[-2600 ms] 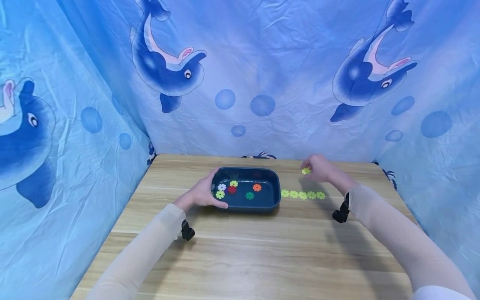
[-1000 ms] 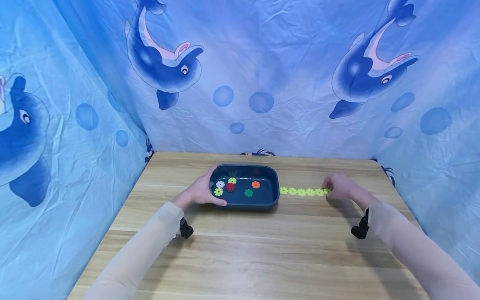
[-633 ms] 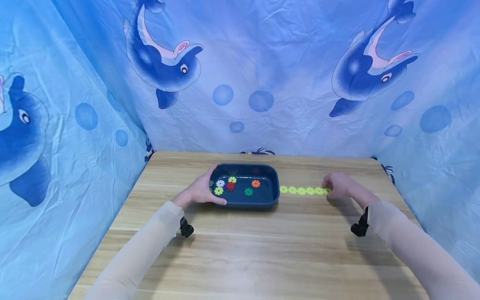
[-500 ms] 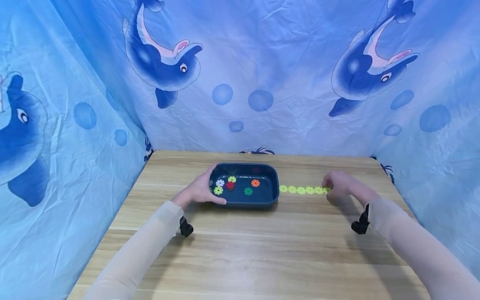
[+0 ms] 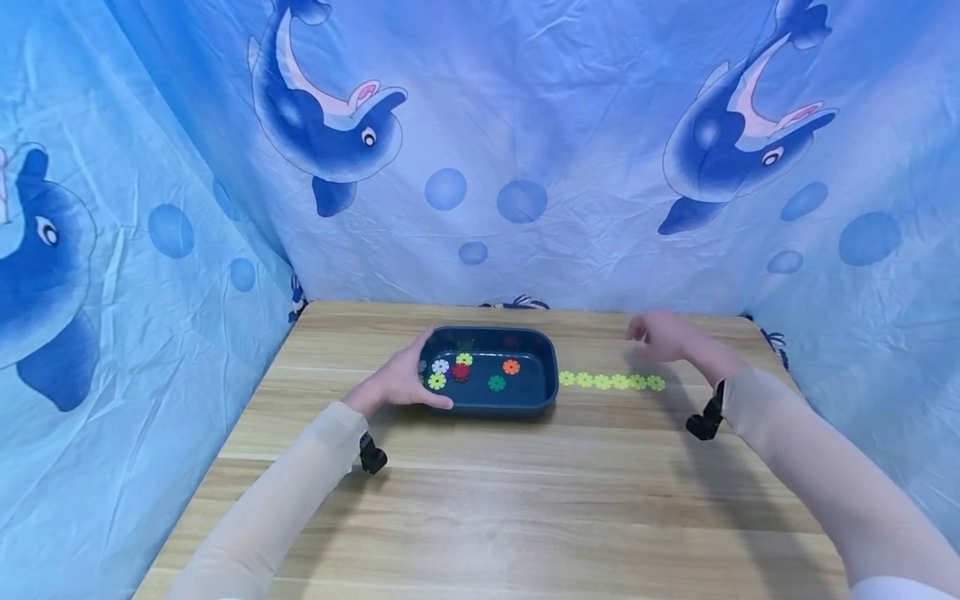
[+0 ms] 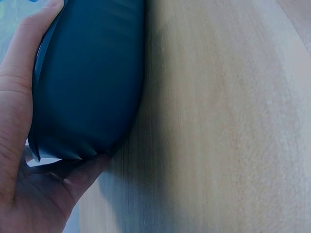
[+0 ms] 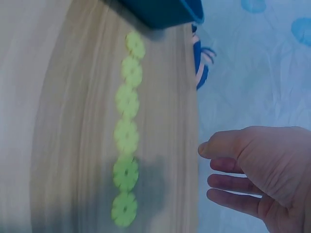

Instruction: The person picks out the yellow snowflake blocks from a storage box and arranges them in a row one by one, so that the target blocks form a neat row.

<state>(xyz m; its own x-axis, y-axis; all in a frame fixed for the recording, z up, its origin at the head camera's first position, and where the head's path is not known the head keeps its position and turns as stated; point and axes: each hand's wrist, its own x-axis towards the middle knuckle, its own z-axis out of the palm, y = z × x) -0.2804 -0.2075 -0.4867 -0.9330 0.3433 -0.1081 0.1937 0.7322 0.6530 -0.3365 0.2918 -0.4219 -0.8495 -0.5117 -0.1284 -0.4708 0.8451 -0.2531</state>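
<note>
My left hand [image 5: 401,379] grips the left end of a dark blue rectangular tub [image 5: 525,400], thumb along its near rim. In the left wrist view that thumb [image 6: 22,53] lies on the rim while other fingers reach under the tub's corner. Inside the tub lie an orange flower disc [image 5: 512,367], a green one [image 5: 497,383], a red one [image 5: 461,372], a white one [image 5: 441,367] and yellow ones. A row of several yellow-green flower discs [image 7: 127,136] runs rightward from the tub on the table. Above and behind the row's right end hovers my right hand [image 5: 663,336], holding nothing, fingers loosely bent.
The wooden table [image 5: 480,500] is enclosed by blue cloth curtains [image 5: 585,125] printed with dolphins. The back curtain meets the table's far edge, close behind the tub and my right hand. A black wrist camera [image 5: 705,423] sits on each arm.
My right hand carried a yellow-green flower disc to the row's right end, set it down there, then let go and lifted up and back to the left. The left hand stays on the tub.
</note>
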